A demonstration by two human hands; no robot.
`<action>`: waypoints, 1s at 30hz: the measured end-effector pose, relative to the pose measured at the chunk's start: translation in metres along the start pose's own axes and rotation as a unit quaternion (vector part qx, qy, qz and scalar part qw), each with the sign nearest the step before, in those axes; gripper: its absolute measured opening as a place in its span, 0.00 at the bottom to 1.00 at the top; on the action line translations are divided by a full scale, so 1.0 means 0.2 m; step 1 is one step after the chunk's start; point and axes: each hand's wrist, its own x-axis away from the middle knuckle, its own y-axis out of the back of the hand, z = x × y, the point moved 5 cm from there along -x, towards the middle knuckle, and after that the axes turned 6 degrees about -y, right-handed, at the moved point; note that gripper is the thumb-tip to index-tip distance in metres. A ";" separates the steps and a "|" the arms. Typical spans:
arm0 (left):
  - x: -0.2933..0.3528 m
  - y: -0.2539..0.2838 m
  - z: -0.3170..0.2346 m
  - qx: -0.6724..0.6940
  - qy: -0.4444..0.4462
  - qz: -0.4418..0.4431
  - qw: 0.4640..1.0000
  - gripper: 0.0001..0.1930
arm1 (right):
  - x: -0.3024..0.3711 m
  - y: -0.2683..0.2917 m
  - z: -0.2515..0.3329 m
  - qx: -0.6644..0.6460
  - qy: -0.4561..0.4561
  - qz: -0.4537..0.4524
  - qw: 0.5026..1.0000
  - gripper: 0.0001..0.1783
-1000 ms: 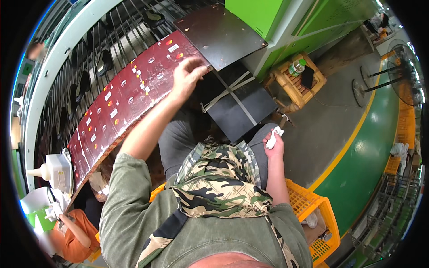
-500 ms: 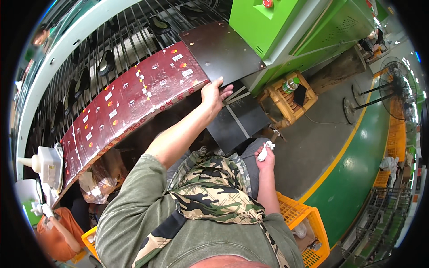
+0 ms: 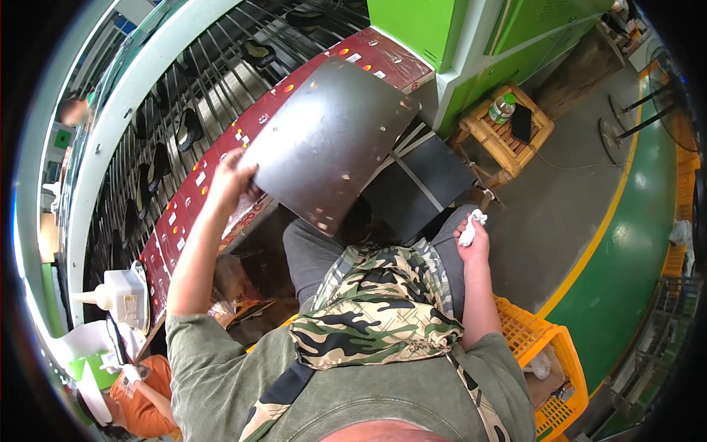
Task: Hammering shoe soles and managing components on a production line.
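My left hand (image 3: 231, 183) grips the left edge of a dark, shiny flat board (image 3: 331, 136). The board is tilted, raised over the near edge of a long red-covered ledge (image 3: 401, 55), and has small pale spots on its surface. In my right hand (image 3: 476, 247), above my right thigh, is a crumpled white cloth or tissue (image 3: 468, 230), with fingers closed around it. Between the board and my knees sits a black flat-topped object (image 3: 412, 188) with pale straps across it; part of it is hidden under the board.
Beyond the ledge run metal rods with black shoes (image 3: 190, 129) on them. A green machine (image 3: 416, 29) stands ahead. On the right are a bamboo stool (image 3: 479, 125) with a bottle and phone, and a yellow crate (image 3: 567, 368). At left are a white bottle (image 3: 125, 298) and a person in orange (image 3: 151, 398).
The board has come up off the ledge, away from beside the green machine, and moved left and nearer me. My left hand has shifted left with it. The right hand keeps the white cloth.
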 end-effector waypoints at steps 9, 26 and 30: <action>-0.93 -0.01 0.08 0.016 -0.037 -0.150 0.988 0.19 | 0.02 0.02 -0.05 0.006 -0.004 0.012 1.000 0.13; -0.07 -0.20 0.06 -0.504 -0.345 0.092 0.787 0.53 | 0.02 -0.01 -0.03 -0.024 -0.004 0.019 1.000 0.13; -0.11 -0.35 0.07 -0.544 -0.310 0.039 0.779 0.47 | 0.01 -0.01 -0.03 -0.019 -0.002 0.020 1.000 0.13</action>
